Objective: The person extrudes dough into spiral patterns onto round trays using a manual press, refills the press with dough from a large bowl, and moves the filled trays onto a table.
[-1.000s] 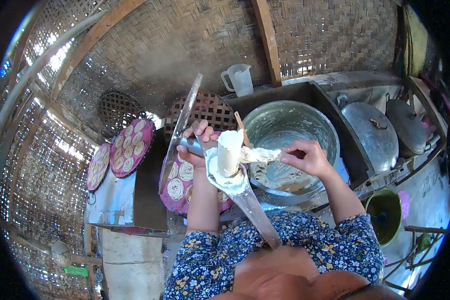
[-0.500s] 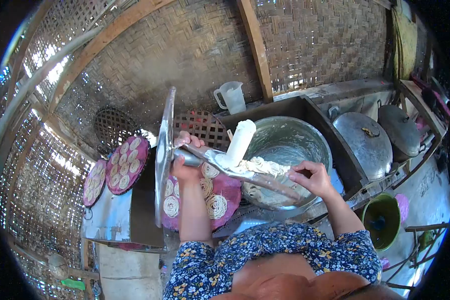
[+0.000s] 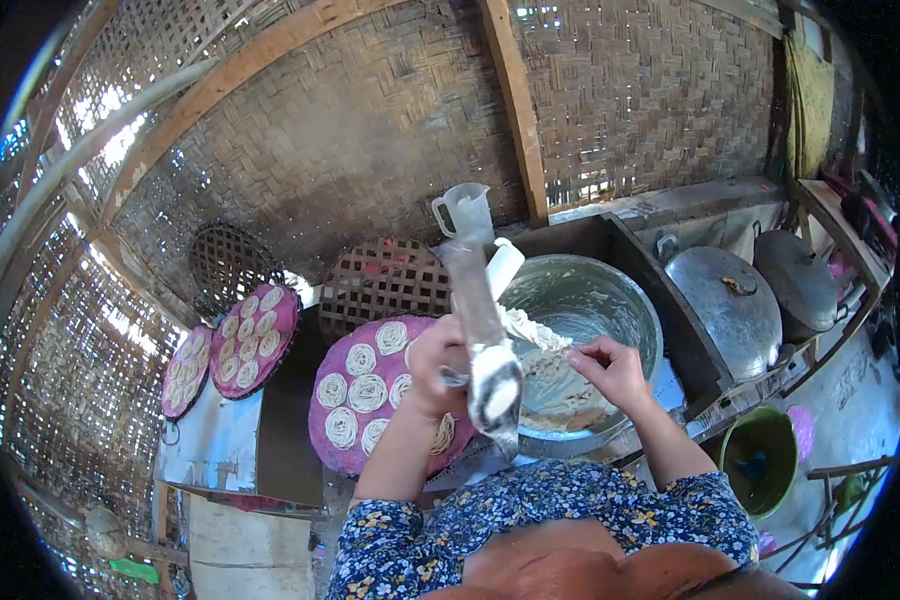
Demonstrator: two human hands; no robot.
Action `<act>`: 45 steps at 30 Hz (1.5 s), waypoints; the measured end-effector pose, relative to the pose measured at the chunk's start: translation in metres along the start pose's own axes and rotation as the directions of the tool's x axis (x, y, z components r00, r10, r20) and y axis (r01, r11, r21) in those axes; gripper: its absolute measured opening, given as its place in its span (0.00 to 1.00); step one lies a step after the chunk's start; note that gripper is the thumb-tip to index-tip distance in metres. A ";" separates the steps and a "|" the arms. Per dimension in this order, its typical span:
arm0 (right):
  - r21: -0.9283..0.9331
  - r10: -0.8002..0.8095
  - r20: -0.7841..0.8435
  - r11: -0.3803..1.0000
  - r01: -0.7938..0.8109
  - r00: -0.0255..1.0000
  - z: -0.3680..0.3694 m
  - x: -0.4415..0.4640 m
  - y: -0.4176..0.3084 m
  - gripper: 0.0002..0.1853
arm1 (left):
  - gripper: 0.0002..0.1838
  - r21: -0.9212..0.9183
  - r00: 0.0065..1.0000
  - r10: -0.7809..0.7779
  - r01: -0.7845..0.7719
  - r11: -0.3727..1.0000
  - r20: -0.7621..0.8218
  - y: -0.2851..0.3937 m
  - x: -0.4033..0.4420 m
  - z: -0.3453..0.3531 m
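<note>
My left hand (image 3: 432,375) is closed round part of a metal press (image 3: 485,310); its long bar now points toward my chest, with pale dough smeared on its near end. Out of its far side sticks a white, dough-coated cylinder (image 3: 505,268). A rope of pale dough (image 3: 535,330) reaches from the press toward my right hand (image 3: 612,375), whose thumb and forefinger pinch its end. Both hands are at the near left of a large metal basin (image 3: 642,290) with dough residue inside. Left of it, a round pink tray (image 3: 330,410) bears several coiled dough nests, partly hidden by my left arm.
Two more pink trays of nests, the nearer one (image 3: 288,325) included, lean at the left. A woven rack (image 3: 335,290) and a plastic jug (image 3: 467,213) stand behind. Lidded pots (image 3: 722,300) are at the right, a green tub (image 3: 785,440) lower down.
The press has swung round, its bar going from slanting across the basin to pointing toward me. My left hand has moved right, uncovering more of the pink tray. My right hand has barely shifted.
</note>
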State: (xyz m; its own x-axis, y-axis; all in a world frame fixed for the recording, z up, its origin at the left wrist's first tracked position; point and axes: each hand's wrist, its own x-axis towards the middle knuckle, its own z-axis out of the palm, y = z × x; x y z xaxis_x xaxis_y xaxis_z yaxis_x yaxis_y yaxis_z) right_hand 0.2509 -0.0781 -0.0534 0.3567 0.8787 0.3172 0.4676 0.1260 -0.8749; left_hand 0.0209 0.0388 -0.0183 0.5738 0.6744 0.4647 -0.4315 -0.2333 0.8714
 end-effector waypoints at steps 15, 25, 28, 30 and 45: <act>-0.188 0.029 0.137 0.982 -0.003 0.990 -0.040 0.017 0.025 0.25 | 0.22 0.444 0.725 0.685 -0.591 0.674 -0.074 0.088 0.000 -0.063; 0.464 -0.547 0.752 0.045 -0.885 0.367 0.066 -0.010 -0.093 0.55 | 0.22 -0.516 0.753 0.646 -0.507 0.691 0.125 0.076 0.022 -0.023; 0.403 -0.629 0.727 0.066 -0.913 0.276 0.062 0.006 -0.078 0.50 | 0.32 -0.092 0.899 0.430 -0.423 0.901 0.082 0.099 -0.006 -0.032; 0.409 -0.640 0.729 0.124 -0.904 0.242 0.055 0.022 -0.071 0.48 | 0.39 0.269 0.942 0.329 -0.334 0.904 0.064 0.098 -0.024 -0.049; -0.010 -0.763 0.418 0.539 0.842 0.493 0.041 0.038 -0.135 0.55 | 0.20 0.975 0.987 -0.157 0.069 0.213 -0.036 0.069 -0.045 -0.043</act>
State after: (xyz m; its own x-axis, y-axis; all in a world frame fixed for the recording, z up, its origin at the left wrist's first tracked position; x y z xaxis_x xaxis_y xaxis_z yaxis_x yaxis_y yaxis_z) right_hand 0.1681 -0.0428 0.0612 -0.5188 0.5297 0.6710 0.5602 0.8036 -0.2011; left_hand -0.0650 0.0226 0.0134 0.6090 0.7274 0.3162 0.6262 -0.6856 0.3713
